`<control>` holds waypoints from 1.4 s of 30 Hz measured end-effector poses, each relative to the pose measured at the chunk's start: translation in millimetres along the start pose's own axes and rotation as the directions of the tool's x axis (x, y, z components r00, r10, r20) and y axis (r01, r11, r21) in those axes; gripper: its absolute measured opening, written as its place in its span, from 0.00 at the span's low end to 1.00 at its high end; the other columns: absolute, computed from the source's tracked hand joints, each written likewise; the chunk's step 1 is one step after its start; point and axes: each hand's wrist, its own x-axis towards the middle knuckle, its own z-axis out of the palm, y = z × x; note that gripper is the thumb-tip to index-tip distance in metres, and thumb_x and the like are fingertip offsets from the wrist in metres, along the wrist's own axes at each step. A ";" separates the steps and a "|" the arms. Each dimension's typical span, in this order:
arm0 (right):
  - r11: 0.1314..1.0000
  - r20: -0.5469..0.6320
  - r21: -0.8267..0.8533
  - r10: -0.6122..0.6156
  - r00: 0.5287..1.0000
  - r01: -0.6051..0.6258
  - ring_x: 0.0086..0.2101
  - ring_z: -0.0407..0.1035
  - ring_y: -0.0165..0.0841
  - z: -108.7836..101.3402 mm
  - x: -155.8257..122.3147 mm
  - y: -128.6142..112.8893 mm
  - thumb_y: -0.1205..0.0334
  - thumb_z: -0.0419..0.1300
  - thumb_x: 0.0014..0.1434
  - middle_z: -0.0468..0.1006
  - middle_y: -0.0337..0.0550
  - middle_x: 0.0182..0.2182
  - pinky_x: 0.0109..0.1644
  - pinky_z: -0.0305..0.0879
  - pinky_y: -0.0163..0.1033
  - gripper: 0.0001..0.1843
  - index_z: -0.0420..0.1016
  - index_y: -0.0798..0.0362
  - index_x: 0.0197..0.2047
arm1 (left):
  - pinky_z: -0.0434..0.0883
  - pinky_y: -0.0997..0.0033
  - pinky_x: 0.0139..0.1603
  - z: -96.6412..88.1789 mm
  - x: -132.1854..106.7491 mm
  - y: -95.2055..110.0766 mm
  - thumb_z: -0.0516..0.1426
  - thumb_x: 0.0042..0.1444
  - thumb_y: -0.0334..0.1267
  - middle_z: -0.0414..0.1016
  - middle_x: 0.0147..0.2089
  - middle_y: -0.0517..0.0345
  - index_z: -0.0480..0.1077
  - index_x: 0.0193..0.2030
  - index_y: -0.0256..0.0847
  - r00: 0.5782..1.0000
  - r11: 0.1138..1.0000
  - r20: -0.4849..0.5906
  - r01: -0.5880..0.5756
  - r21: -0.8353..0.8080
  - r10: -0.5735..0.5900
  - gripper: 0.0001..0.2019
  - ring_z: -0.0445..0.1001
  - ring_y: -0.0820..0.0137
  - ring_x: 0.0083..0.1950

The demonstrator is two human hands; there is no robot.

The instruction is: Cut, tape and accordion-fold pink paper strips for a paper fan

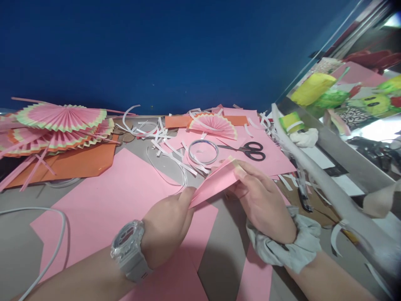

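Note:
Between my two hands is a folded strip of pink paper point(214, 182) with a pale yellow-green end, tilted up toward the right. My left hand point(171, 223) pinches its lower left end between thumb and fingers. At the yellow-green end, my right hand point(263, 198) grips the strip, its fingers partly hidden behind the paper. Just beyond the strip lie a roll of tape point(203, 162) and scissors point(253, 151) with black handles. Behind them a pleated pink paper fan point(214, 125) with a yellow and orange rim rests on pink sheets.
Finished-looking pleated fans point(62, 118) are stacked at the left on an orange sheet point(90, 165). Large pink paper point(115, 200) covers the table under my hands. White paper scraps point(171, 152) are strewn behind. A grey cable point(64, 225) curves at left; a box cutter point(303, 194) lies right.

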 end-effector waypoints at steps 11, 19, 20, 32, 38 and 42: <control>0.946 0.383 0.215 0.149 0.912 -0.245 0.41 0.72 0.37 9.2 -12.2 -1.0 0.50 0.57 0.56 0.76 0.45 0.44 0.42 0.68 0.42 0.23 0.64 0.47 0.53 | 0.55 0.76 0.21 8.4 3.3 1.3 0.43 0.62 0.48 0.54 0.20 0.68 0.56 0.31 0.41 0.974 0.595 0.114 -0.026 -0.803 0.197 0.15 0.53 0.77 0.20; 0.952 0.260 0.234 0.133 0.956 -0.196 0.31 0.73 0.32 12.8 -10.2 6.9 0.55 0.55 0.60 0.79 0.41 0.30 0.35 0.68 0.39 0.10 0.72 0.52 0.36 | 0.54 0.76 0.22 12.3 0.0 4.5 0.41 0.64 0.46 0.55 0.20 0.67 0.62 0.32 0.40 0.971 0.646 0.197 0.062 -0.761 0.138 0.17 0.53 0.78 0.21; 0.953 0.246 0.231 0.135 0.960 -0.194 0.31 0.73 0.33 13.3 -10.3 8.1 0.55 0.54 0.60 0.79 0.42 0.31 0.36 0.68 0.39 0.10 0.72 0.52 0.36 | 0.54 0.77 0.22 12.5 -0.1 5.2 0.41 0.64 0.46 0.55 0.19 0.67 0.63 0.33 0.40 0.970 0.633 0.203 0.073 -0.770 0.135 0.17 0.54 0.78 0.20; 0.989 0.155 0.082 0.107 0.982 -0.121 0.32 0.73 0.34 15.3 -14.0 14.1 0.53 0.53 0.61 0.77 0.40 0.28 0.42 0.67 0.41 0.11 0.69 0.50 0.33 | 0.56 0.80 0.19 6.9 2.8 1.2 0.41 0.64 0.42 0.60 0.20 0.67 0.62 0.37 0.39 0.888 0.508 0.376 0.203 -0.837 0.264 0.13 0.56 0.80 0.17; 0.997 0.311 0.075 -0.017 0.950 -0.007 0.37 0.68 0.33 15.8 -16.6 6.4 0.47 0.55 0.57 0.72 0.40 0.33 0.44 0.64 0.38 0.14 0.71 0.49 0.36 | 0.48 0.82 0.14 -2.8 6.0 -4.2 0.43 0.63 0.47 0.50 0.18 0.70 0.62 0.32 0.39 0.823 0.328 0.415 0.297 -0.897 0.388 0.16 0.46 0.81 0.16; 0.994 0.320 0.030 0.089 0.943 -0.104 0.26 0.65 0.30 13.3 -19.0 7.4 0.50 0.54 0.58 0.69 0.37 0.26 0.31 0.63 0.36 0.12 0.70 0.49 0.33 | 0.50 0.79 0.18 -2.8 4.6 -0.1 0.45 0.62 0.46 0.54 0.21 0.68 0.62 0.31 0.37 0.894 0.474 0.330 0.159 -0.866 0.303 0.16 0.50 0.80 0.19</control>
